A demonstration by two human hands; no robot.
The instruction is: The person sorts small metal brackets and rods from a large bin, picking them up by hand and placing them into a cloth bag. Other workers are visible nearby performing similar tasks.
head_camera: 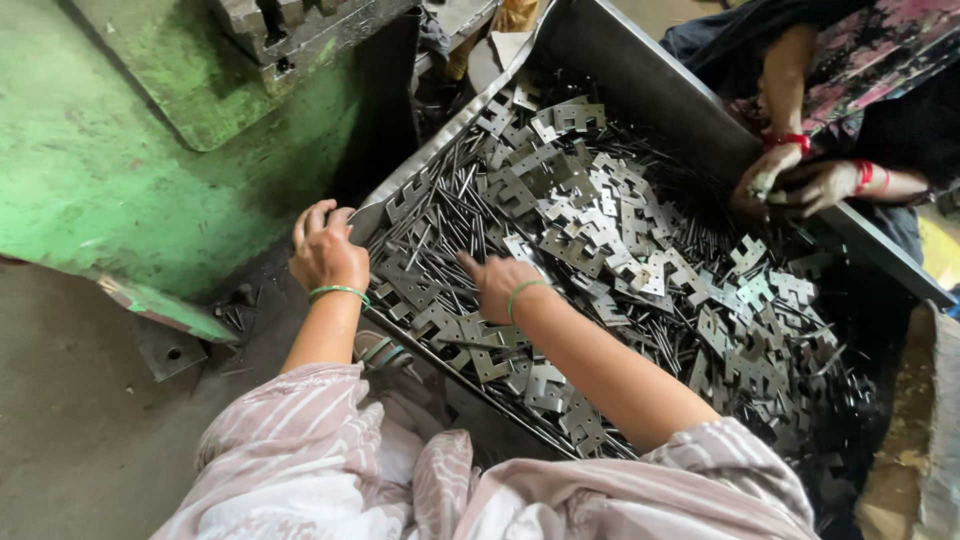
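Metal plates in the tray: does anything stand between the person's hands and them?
Nothing visible. The right hand already rests on the metal plates and pins; the left hand grips the tray corner beside them.

— How many hands are in the tray?
— Four. The wearer's left hand (325,250) and right hand (497,285), plus a second person's two hands (790,180) at the far side.
— Trays?
— One metal tray (640,75).
— And what's in it?
— Flat metal plates (590,215) and thin metal pins (455,205), both far too many to count.
— Bangles?
— Two green bangles (338,291), one on each near wrist.
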